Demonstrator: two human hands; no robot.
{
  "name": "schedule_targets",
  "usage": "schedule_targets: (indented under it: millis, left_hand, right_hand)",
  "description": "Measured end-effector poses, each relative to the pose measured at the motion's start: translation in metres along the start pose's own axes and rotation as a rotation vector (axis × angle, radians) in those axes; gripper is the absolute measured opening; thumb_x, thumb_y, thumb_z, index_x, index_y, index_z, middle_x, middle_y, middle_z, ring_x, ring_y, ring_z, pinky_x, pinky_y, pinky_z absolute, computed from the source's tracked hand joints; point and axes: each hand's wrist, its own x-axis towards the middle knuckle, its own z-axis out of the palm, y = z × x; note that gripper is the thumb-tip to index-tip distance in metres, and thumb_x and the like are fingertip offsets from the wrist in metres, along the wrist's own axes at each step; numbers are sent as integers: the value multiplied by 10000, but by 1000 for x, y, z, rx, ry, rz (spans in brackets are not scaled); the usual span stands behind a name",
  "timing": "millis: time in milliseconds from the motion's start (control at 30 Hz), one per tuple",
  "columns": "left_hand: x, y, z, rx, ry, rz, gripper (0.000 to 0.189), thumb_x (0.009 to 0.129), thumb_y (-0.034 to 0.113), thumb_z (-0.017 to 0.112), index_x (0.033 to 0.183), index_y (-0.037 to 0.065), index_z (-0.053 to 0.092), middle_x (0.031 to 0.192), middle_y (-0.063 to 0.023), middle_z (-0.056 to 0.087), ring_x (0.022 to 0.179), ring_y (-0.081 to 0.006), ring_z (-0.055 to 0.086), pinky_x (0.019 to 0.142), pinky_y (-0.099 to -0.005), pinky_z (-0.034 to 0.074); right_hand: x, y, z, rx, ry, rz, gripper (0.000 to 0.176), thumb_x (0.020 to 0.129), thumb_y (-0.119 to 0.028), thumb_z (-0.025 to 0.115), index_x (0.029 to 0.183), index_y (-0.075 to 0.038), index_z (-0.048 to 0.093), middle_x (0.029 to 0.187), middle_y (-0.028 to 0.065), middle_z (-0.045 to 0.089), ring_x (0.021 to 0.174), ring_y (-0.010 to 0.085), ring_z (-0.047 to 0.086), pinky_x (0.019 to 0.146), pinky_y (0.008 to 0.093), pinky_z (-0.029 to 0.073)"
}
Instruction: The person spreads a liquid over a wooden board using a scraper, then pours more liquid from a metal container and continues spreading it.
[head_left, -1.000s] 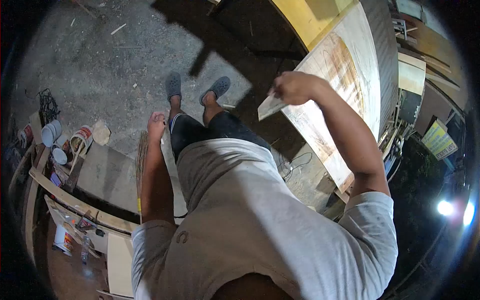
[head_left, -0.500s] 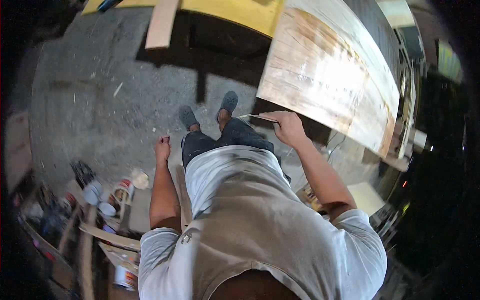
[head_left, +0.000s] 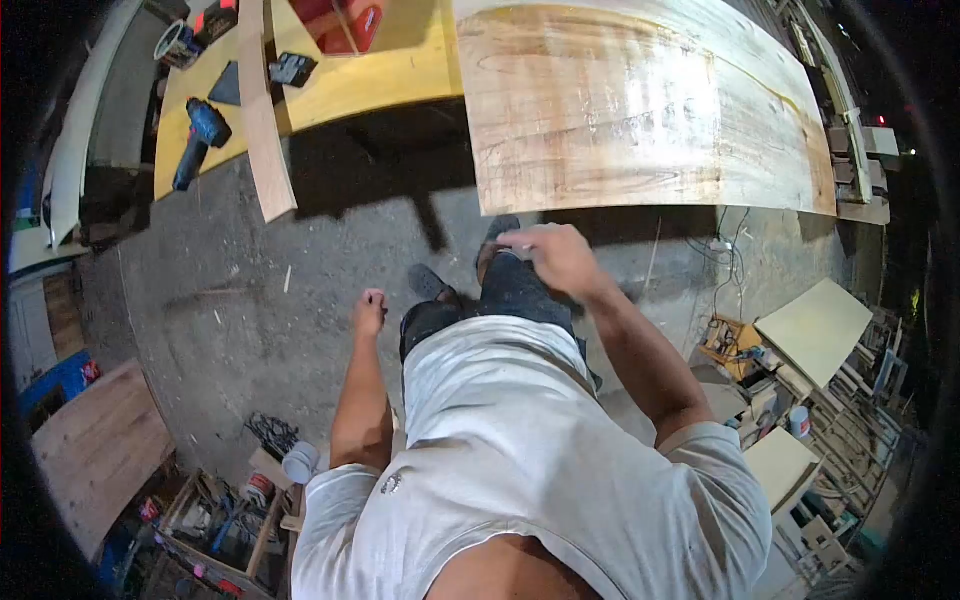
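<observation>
My right hand [head_left: 562,258] is closed just off the near edge of a large wooden panel [head_left: 600,120]. Half a second ago a thin, flat, scraper-like tool showed in its fingers; now the hand mostly hides it. The panel's surface is glossy and streaked with brown, with a bright reflection. My left hand [head_left: 370,312] hangs over the floor at my left side, its fingers curled, and I see nothing in them.
Left of the panel, a yellow table [head_left: 400,75] bears a cordless drill [head_left: 203,140], a battery [head_left: 292,70], a red object [head_left: 340,22] and an overhanging plank [head_left: 262,130]. Cables [head_left: 725,250] lie on the floor at right. Wood scraps [head_left: 840,450] and containers [head_left: 300,462] lie behind me.
My view has swung, bringing the drill and more of the yellow table into sight. My right hand now appears below the panel's near edge, with the thin tool hardly visible. My left hand stays curled.
</observation>
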Motion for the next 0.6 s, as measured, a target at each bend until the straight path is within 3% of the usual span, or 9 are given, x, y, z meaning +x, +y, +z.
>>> schedule_targets:
  millis: [33,67,100,167,267,367,467,567,600]
  left_hand:
    - [5,-1,7,2,4,18,218,908,252,502,919,65,614,710,-54,604,576,-159,570,528,-305,458]
    - [8,-4,15,-38,23,31,229,911,255,501,917,54,612,719,-57,601,580,-160,563,537,-303,461]
    - [12,-3,20,-82,44,49,241,915,258,500,915,43,610,727,-59,598,584,-160,557,546,-301,464]
    - [10,10,22,-95,33,54,252,919,260,503,917,30,606,737,-63,593,602,-159,558,551,-299,465]
    - [11,22,20,-121,38,15,267,926,262,507,918,10,596,753,-67,586,625,-160,564,557,-295,466]
    - [3,41,21,-127,128,-16,265,929,264,510,901,12,587,765,-59,581,612,-159,565,545,-290,458]
    - [-3,43,22,-118,228,-29,246,929,267,508,884,37,583,775,-42,580,589,-144,558,520,-278,438]
    - [-11,48,27,-203,270,-68,219,930,270,505,901,68,586,783,-22,578,595,-120,554,503,-261,420]
    - [-18,50,31,-291,278,-81,208,930,273,504,919,82,586,788,-12,576,606,-107,554,500,-252,413]
  right_hand:
    - [12,-5,-20,36,109,-12,510,712,-39,453,1144,-238,637,1065,166,630,919,338,609,813,435,472]
    - [16,-10,-48,49,31,255,545,722,-32,439,1200,-244,595,1076,180,619,915,365,610,838,416,485]
    - [24,-10,-71,58,128,192,556,738,-54,437,1241,-258,556,1042,183,628,888,371,615,804,432,493]
    - [47,24,-93,-16,193,296,483,773,-102,448,1226,-222,564,997,199,637,870,378,618,793,453,490]
    - [106,56,-125,-180,185,346,420,805,-156,472,1213,-189,565,926,223,642,851,386,622,762,479,488]
    - [183,92,-150,-283,201,271,368,825,-194,492,1182,-163,575,866,231,643,834,390,626,732,488,490]
    - [269,124,-167,-416,159,282,338,835,-251,481,1139,-151,593,907,217,648,832,397,623,733,485,496]
    - [316,127,-173,-357,211,183,340,833,-216,475,1150,-153,577,892,217,648,833,389,626,742,489,499]
    - [329,129,-171,-362,121,207,375,826,-180,458,1186,-177,565,868,202,653,826,381,629,750,483,502]
